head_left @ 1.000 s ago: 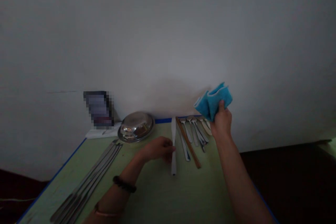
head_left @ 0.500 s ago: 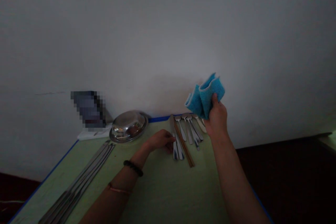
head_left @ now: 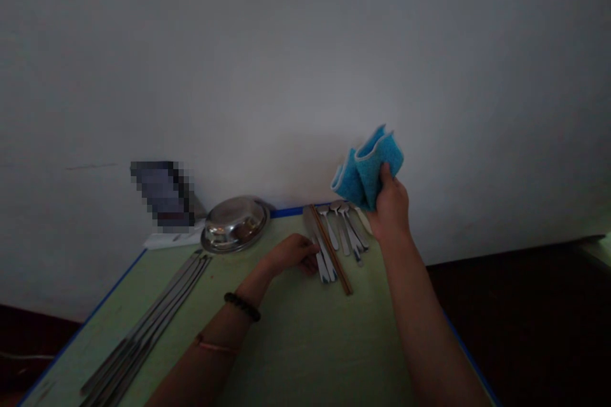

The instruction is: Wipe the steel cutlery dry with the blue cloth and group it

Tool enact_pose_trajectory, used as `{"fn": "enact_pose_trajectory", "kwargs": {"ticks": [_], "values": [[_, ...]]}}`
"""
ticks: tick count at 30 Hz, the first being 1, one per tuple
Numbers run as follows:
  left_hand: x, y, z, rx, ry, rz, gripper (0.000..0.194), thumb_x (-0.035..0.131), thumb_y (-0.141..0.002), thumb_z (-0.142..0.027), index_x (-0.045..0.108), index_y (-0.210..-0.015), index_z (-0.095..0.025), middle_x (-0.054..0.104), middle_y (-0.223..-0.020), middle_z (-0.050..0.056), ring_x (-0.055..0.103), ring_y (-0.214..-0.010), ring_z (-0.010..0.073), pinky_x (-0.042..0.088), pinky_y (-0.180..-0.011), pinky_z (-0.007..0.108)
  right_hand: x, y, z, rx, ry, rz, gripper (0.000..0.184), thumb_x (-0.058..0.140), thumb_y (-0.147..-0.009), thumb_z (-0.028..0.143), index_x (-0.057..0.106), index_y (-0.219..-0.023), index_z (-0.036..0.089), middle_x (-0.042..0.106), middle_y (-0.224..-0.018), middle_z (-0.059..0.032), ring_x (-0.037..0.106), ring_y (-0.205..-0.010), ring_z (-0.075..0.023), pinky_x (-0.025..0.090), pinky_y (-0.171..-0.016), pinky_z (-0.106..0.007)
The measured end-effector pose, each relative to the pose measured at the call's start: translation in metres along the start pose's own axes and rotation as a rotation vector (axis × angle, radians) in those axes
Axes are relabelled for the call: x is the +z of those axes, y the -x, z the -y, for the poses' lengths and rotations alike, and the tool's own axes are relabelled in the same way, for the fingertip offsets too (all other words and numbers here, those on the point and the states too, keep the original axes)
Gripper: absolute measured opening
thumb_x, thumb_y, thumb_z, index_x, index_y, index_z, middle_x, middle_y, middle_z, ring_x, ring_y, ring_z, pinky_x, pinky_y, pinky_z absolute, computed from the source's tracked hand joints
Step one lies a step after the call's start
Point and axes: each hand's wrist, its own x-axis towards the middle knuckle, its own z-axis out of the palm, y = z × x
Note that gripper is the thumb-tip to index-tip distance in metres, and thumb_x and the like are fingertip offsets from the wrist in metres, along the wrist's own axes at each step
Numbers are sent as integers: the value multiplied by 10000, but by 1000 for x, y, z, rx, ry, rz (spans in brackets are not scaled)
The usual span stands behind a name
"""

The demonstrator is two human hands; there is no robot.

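Note:
My right hand (head_left: 390, 206) is raised in front of the wall, closed on a folded blue cloth (head_left: 367, 172) with pale edging. Down at the table, the curled fingers of my left hand (head_left: 298, 253) pinch at the leftmost of two table knives (head_left: 326, 267). A pair of brown chopsticks (head_left: 334, 254) lies slanted right beside the knives. Further right are several metal spoons (head_left: 329, 229) and other cutlery, handles toward me. My right wrist partly covers a pale piece (head_left: 363, 220) at the far end of that row.
An upturned shiny metal bowl (head_left: 235, 222) sits at the back left of the green table (head_left: 286, 343). Several long metal skewers or rods (head_left: 147, 324) lie along the left side. A blurred-out device (head_left: 165, 197) leans on the wall (head_left: 305, 63) behind.
The left knife has turned slightly, its blade end shifting left and its handle right, under my left hand. The view has shifted a little; my right hand still holds the cloth up.

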Motion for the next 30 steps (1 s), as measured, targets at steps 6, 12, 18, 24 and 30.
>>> {"fn": "enact_pose_trajectory", "kwargs": {"ticks": [6, 12, 18, 24, 30], "values": [[0, -11, -7, -9, -137, 25, 398, 532, -756, -476, 597, -617, -109, 671, -602, 83, 609, -517, 155, 498, -547, 298, 0, 0, -5, 6, 23, 27, 360, 526, -712, 515, 587, -736, 161, 581, -660, 17, 518, -585, -95, 406, -548, -238], [-7, -18, -20, 24, -444, -31, 383, 582, -696, -488, 536, -489, -169, 577, -437, 21, 544, -439, 147, 412, -489, 261, -1, 0, -5, 7, 48, 5, 370, 534, -702, 523, 589, -720, 157, 567, -634, 20, 510, -575, -100, 391, -532, -238], [-8, -19, -19, 168, -717, -262, 369, 581, -681, -533, 566, -717, -167, 653, -760, 98, 598, -738, 245, 388, -600, 281, 5, 3, -13, 33, 27, 26, 385, 560, -679, 536, 601, -734, 157, 588, -646, 21, 506, -566, -95, 406, -553, -237], [-3, -9, -4, 242, -840, -359, 359, 336, -863, -448, 527, -904, -146, 640, -904, 142, 597, -815, 255, 398, -650, 309, 12, 7, -26, 74, 69, 68, 429, 560, -676, 547, 632, -820, 149, 651, -711, -7, 564, -641, -124, 431, -624, -259], [-8, 35, -6, 296, -933, -342, 264, 311, -889, -312, 527, -922, -164, 634, -921, 86, 589, -813, 185, 412, -698, 274, 28, 26, -34, 167, 31, 110, 401, 575, -690, 519, 644, -822, 147, 678, -712, -21, 610, -702, -162, 474, -677, -306]]}}
